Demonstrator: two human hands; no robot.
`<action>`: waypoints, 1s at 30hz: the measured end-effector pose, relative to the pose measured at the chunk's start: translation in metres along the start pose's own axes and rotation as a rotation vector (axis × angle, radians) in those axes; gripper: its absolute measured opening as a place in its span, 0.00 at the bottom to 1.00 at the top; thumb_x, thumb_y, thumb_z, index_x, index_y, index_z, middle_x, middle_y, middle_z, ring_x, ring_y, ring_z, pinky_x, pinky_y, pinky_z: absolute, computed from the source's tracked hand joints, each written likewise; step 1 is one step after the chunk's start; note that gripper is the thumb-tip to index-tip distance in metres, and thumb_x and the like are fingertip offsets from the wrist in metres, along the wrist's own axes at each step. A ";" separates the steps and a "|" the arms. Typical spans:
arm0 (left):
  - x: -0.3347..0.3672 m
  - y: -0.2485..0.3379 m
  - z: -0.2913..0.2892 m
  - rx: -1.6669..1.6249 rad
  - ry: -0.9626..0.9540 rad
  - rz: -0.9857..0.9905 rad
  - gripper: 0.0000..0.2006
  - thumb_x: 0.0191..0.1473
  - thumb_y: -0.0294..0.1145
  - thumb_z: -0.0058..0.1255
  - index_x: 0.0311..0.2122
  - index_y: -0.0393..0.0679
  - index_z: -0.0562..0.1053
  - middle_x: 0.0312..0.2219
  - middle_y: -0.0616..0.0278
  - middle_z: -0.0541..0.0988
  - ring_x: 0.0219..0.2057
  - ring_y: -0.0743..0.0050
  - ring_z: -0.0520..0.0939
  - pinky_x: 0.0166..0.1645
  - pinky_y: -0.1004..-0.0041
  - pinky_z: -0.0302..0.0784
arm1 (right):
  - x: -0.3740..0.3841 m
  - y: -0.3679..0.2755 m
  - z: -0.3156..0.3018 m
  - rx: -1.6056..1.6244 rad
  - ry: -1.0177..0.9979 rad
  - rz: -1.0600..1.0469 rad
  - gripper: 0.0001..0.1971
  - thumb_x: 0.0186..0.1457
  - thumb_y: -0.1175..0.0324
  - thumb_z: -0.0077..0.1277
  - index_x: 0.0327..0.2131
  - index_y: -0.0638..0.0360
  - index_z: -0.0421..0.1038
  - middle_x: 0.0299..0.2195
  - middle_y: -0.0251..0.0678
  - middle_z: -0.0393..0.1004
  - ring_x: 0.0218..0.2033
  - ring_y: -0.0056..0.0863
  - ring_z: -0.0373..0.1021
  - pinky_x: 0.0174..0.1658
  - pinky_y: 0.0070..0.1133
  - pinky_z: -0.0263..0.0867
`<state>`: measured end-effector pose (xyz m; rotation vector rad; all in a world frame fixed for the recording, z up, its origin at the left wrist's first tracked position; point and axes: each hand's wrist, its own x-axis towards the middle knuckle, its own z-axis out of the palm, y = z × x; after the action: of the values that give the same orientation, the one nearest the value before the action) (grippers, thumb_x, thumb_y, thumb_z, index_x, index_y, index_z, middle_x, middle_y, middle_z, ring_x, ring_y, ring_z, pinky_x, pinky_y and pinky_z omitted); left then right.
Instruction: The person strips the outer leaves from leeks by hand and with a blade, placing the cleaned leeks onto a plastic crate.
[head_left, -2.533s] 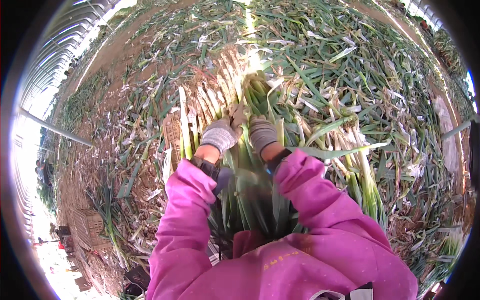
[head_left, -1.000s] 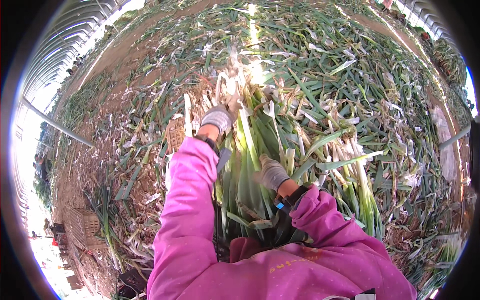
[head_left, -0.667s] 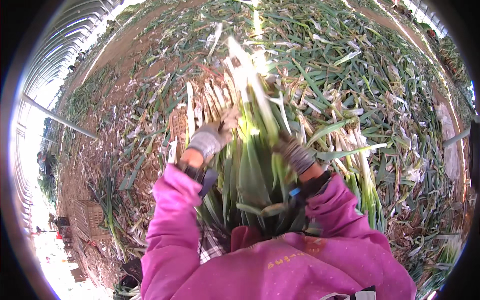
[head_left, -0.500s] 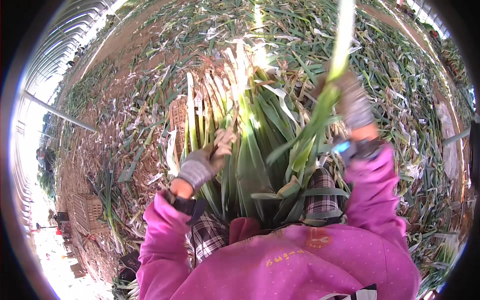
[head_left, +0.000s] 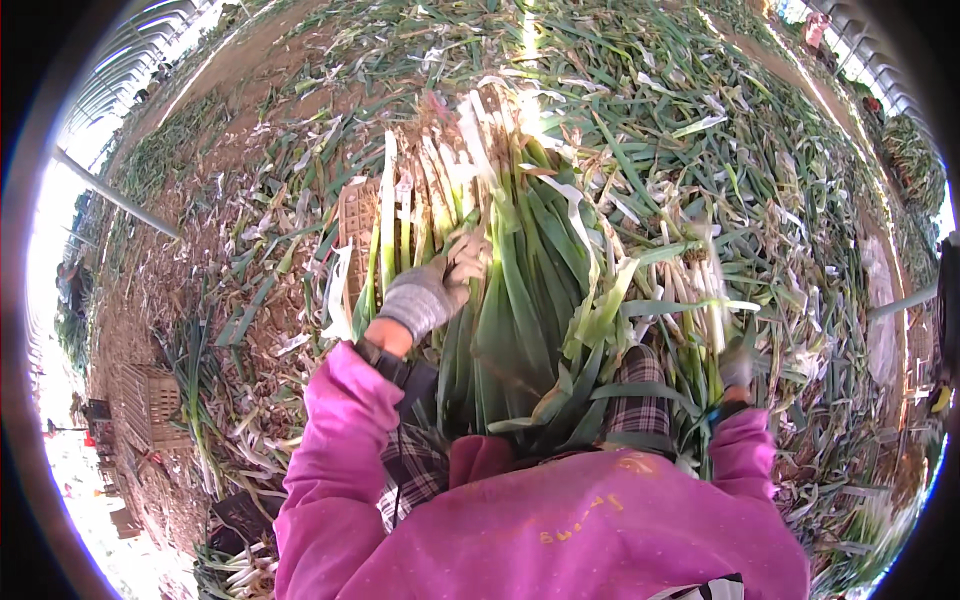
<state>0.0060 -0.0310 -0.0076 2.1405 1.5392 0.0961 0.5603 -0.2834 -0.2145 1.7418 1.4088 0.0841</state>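
Observation:
A large pile of leeks (head_left: 520, 270) lies in front of me, white root ends away from me and green leaves toward my lap. My left hand (head_left: 430, 290), in a grey knit glove with pale fingertips, reaches into the pile's left part, its fingers curled round a leek stalk. To the right of the pile, my right hand (head_left: 736, 368) is low beside my knee, smeared by motion, its fingers unclear. Just above it is a blurred white leek stalk (head_left: 716, 300), beside several other leeks with roots showing; whether the hand still grips it is unclear.
A brown plastic crate (head_left: 357, 225) sits partly under the pile's left side. Another crate (head_left: 150, 405) stands farther left near loose leeks (head_left: 205, 400). Leaf scraps (head_left: 780, 250) cover much of the ground. Metal poles (head_left: 115, 193) slant in at the sides.
My right hand has come down from the upper right, where it held a leek upright, to beside my right knee. My left hand has shifted slightly right and away from me over the pile.

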 end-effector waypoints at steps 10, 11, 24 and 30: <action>0.126 0.002 -0.019 0.109 0.029 -0.016 0.27 0.45 0.51 0.49 0.44 0.40 0.70 0.32 0.43 0.77 0.36 0.50 0.78 0.42 0.62 0.71 | 0.021 -0.094 -0.262 1.418 1.053 -0.465 0.13 0.55 0.68 0.38 0.42 0.61 0.64 0.34 0.38 0.69 0.27 0.29 0.68 0.28 0.26 0.65; 0.138 -0.007 -0.019 0.109 0.033 -0.026 0.27 0.45 0.51 0.49 0.44 0.40 0.70 0.32 0.43 0.77 0.36 0.50 0.78 0.42 0.62 0.71 | 0.002 -0.128 -0.339 1.905 1.050 -0.930 0.13 0.55 0.70 0.37 0.43 0.62 0.64 0.35 0.37 0.69 0.30 0.30 0.69 0.31 0.26 0.66; 0.256 -0.027 -0.062 0.264 -0.016 -0.153 0.31 0.48 0.54 0.43 0.48 0.35 0.68 0.46 0.47 0.72 0.48 0.49 0.73 0.50 0.60 0.69 | 0.018 -0.236 -0.461 1.013 0.506 -0.124 0.18 0.47 0.64 0.44 0.40 0.66 0.64 0.35 0.48 0.72 0.34 0.42 0.72 0.37 0.31 0.69; 0.086 0.024 -0.043 0.219 -0.133 0.041 0.27 0.51 0.48 0.43 0.55 0.51 0.62 0.33 0.48 0.77 0.29 0.60 0.79 0.37 0.65 0.75 | 0.029 -0.177 -0.454 1.149 0.180 -0.222 0.22 0.42 0.56 0.51 0.38 0.63 0.69 0.36 0.48 0.74 0.39 0.41 0.72 0.42 0.32 0.68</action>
<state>0.0434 0.0560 0.0207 2.2954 1.4882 -0.2065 0.1908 -0.0044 -0.0605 2.4678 1.9566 -0.8655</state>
